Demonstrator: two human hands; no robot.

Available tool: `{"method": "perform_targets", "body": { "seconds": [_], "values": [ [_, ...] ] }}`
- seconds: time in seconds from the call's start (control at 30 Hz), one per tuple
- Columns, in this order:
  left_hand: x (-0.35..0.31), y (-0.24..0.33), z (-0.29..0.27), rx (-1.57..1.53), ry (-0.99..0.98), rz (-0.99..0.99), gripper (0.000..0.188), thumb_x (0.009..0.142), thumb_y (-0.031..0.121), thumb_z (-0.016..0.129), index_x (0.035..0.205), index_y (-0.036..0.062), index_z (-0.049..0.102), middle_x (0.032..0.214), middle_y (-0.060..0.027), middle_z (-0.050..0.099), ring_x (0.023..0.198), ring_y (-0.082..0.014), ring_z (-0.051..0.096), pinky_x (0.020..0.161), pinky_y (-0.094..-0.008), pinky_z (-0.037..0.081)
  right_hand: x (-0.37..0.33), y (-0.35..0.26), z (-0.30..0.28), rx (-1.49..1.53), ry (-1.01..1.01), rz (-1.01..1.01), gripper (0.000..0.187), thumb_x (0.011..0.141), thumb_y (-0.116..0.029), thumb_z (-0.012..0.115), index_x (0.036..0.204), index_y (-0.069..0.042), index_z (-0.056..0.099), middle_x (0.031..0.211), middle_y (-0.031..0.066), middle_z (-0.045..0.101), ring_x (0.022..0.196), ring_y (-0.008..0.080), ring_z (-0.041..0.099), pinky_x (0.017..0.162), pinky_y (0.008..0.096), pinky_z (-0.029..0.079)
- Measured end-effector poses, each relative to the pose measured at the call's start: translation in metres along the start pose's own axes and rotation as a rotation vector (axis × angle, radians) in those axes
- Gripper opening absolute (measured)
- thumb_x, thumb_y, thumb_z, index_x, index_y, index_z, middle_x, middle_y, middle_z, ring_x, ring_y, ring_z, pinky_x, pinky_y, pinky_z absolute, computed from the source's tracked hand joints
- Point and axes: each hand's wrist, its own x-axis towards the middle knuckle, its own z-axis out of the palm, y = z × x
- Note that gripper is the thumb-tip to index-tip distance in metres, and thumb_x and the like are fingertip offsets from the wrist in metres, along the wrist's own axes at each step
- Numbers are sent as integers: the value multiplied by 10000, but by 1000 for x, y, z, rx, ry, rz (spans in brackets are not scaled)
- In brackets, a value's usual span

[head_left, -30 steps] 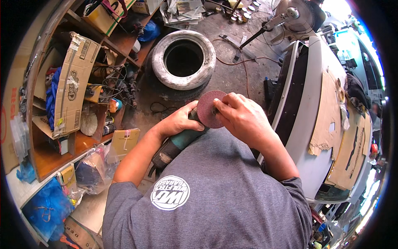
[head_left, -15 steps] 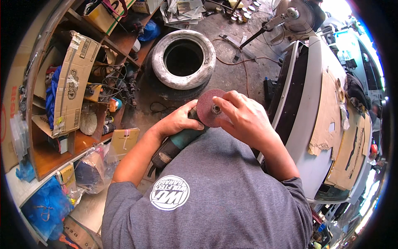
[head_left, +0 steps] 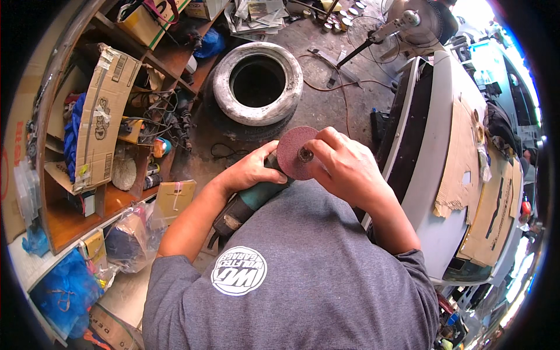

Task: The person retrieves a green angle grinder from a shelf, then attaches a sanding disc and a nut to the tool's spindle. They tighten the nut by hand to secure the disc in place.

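Note:
My left hand (head_left: 255,171) is wrapped round the head of a teal angle grinder (head_left: 256,196), whose body slants down to the left against my shirt. A round reddish-brown sanding disc (head_left: 291,153) is mounted on the grinder, facing up. At the disc's centre sits a metal lock nut (head_left: 304,155). The bent fingers of my right hand (head_left: 338,166) pinch this nut from its right side, thumb and fingertips close together. The grinder's underside is hidden by the disc and my left hand.
Ahead stands a stack of tyres, its top one whitish (head_left: 258,83). A pedestal fan (head_left: 408,26) and a cable are beyond it. Wooden shelves with a cardboard box (head_left: 108,116) line my left. A grey car panel (head_left: 434,140) rises close on my right.
My right fingers have curled in and closed round the nut, where before they lay more spread over the disc. The left hand and grinder have stayed put.

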Motion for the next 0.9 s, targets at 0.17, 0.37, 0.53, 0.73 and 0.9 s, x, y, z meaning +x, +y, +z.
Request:
{"method": "perform_targets", "body": {
  "seconds": [0.17,0.37,0.53,0.73,0.9],
  "values": [
    [0,-2,-1,-9,-2,2,842,792,118,842,1552,18,494,1405,-87,628,1307,-172,558,1165,-345,427,-1,-3,-5,-29,15,64,309,909,-257,787,1134,-68,694,1051,125,645,983,337,703,821,453,583],
    [0,-4,-1,-19,-3,-1,831,792,111,839,1547,21,504,1410,-90,627,1317,-175,551,1166,-344,425,-6,3,-8,-10,13,23,270,894,-135,727,1152,-61,699,1067,129,649,966,342,708,813,445,593],
    [1,0,0,5,7,17,850,779,109,845,1552,22,502,1421,-90,623,1330,-176,546,1171,-344,418,-6,1,-9,52,57,24,254,879,-87,710,1131,-55,702,1117,134,653,997,343,707,844,448,596],
    [1,-2,0,-3,16,-9,864,776,110,849,1559,18,495,1438,-92,615,1334,-176,550,1167,-342,423,-8,9,-8,15,69,5,307,867,-33,690,1172,-63,706,1159,136,640,1024,341,702,863,440,594],
    [4,-3,-1,-19,-1,12,871,775,102,853,1563,19,492,1425,-88,624,1308,-172,567,1149,-337,441,-4,2,-6,96,63,-24,254,883,-56,684,1135,-63,720,1176,154,625,1035,360,693,871,458,587]
  ]
}}
